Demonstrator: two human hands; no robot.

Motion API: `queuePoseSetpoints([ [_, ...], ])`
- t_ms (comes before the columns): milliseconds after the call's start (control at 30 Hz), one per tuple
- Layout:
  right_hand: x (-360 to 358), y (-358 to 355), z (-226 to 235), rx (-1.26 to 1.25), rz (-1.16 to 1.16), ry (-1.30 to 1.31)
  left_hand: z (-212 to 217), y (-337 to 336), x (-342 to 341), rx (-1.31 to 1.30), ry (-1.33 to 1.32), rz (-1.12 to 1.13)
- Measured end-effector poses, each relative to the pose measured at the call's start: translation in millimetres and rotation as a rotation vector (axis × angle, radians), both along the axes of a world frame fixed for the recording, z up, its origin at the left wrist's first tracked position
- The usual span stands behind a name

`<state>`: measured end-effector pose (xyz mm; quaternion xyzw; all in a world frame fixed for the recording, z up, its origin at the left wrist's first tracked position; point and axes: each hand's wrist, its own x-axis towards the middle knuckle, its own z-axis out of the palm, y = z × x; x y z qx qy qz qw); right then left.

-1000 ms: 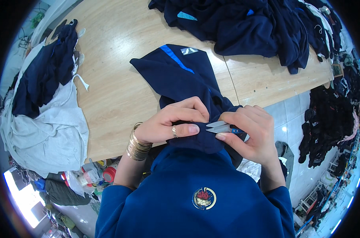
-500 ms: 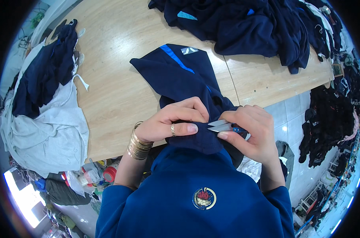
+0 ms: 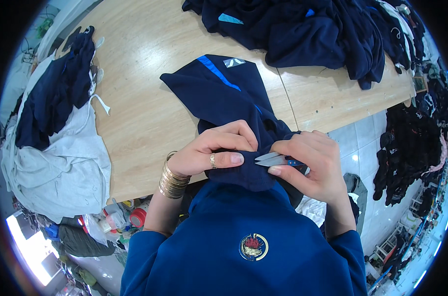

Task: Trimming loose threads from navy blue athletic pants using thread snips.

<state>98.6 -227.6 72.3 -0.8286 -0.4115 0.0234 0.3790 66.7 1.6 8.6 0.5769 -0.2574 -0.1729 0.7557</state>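
A dark navy garment [image 3: 216, 96] with a bright blue stripe and a small pale label lies over the near table edge, its close end gathered up at my body. My left hand [image 3: 221, 148] is closed on this cloth, thumb on top and fingers curled behind it. In my right hand [image 3: 313, 160] is a pair of thread snips [image 3: 276, 160] with blue handles, held between thumb and fingers. The blades point left, close together, and lie against the cloth just right of my left thumb. Part of the snips' handle is hidden in my palm.
A pile of navy garments [image 3: 303, 37] covers the far right of the wooden table [image 3: 140, 98]. Navy and light grey clothes [image 3: 81, 172] hang over its left end. Dark clothes [image 3: 406, 153] are heaped at the right above the tiled floor. A red round container [image 3: 138, 217] sits below the table edge.
The snips' blades have come closer together at the cloth. Both hands keep nearly the same place, and the garment stays where it was.
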Motion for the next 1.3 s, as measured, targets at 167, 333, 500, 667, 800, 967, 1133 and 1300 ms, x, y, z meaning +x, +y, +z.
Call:
queuePoseSetpoints([
  [167, -0.7, -0.1, 2.9, -0.065, 0.02, -0.068, 1.1, 0.1, 0.7, 0.012, -0.008, 0.005],
  [333, -0.6, -0.7, 5.1, -0.116, 0.01, -0.123, 0.4, -1.8, -0.8, 0.005, 0.019, 0.031],
  [500, -2.2, 0.6, 4.5, -0.081, -0.022, -0.115, 2.1, -0.7, -0.4, 0.027, 0.014, 0.026],
  [667, -1.2, -0.4, 5.3, -0.104, -0.023, -0.13, 5.1, -0.7, -1.4, 0.058, 0.006, 0.045],
  [800, -2.0, 1.7, 5.6, -0.09, -0.03, -0.132, 7.8, -0.5, -1.5, 0.072, 0.011, 0.041],
  [967, -1.1, 1.6, 2.3, -0.109, -0.037, -0.16, 8.3, -1.4, -1.2, 0.071, 0.009, 0.041],
  [1133, -1.1, 1.3, 0.9, -0.072, -0.053, -0.107, 6.7, 0.1, -1.7, 0.069, 0.024, 0.038],
  [1300, -0.4, -1.4, 0.1, -0.083, -0.035, -0.095, 6.0, -1.6, -1.3, 0.064, 0.031, 0.043],
])
